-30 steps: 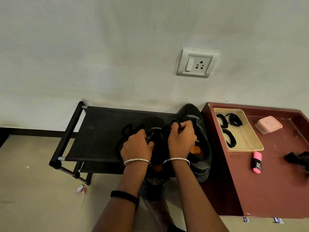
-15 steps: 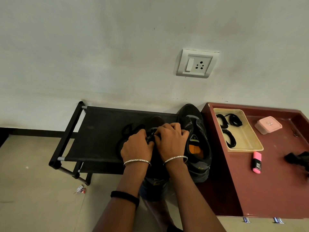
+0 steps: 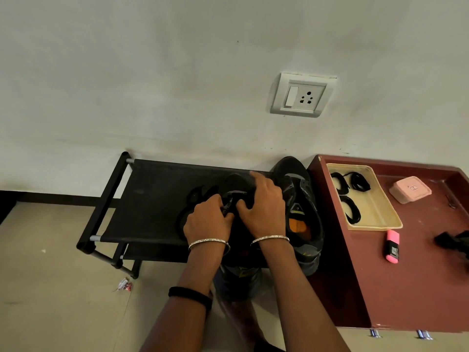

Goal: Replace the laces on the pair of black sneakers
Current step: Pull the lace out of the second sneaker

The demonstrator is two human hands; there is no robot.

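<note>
**Q:** Where's the work?

**A:** Near sneaker (image 3: pixel 234 182), at the right end of the shoe rack (image 3: pixel 152 196), heel end past the rack's front edge. My left hand (image 3: pixel 206 221) is curled and pinches what I take for the lace (image 3: pixel 231 199) at the eyelets. It's black on black, so not certain. My right hand (image 3: pixel 265 207) lies spread over the upper, gripping nothing, bracing.

**Q:** How to do this pass well?

**A:** My judgement: press down with the right so the shoe can't slide on the rack's fabric. Feed the tip straight, draw the slack evenly, no twist.

**Q:** Surroundings? Obstructions?

**A:** The second sneaker (image 3: pixel 300 199) sits just beside the first, at the rack's right end. A loose lace (image 3: pixel 194 199) lies on the rack, just left of my left hand, and it may snag. Right of the rack, on the maroon counter (image 3: pixel 418 288), are a beige tray (image 3: pixel 375 199) of coiled laces (image 3: pixel 351 209), a pink box (image 3: pixel 409 189) and a pink highlighter (image 3: pixel 392 246). My own hands hide the eyelets.
</note>
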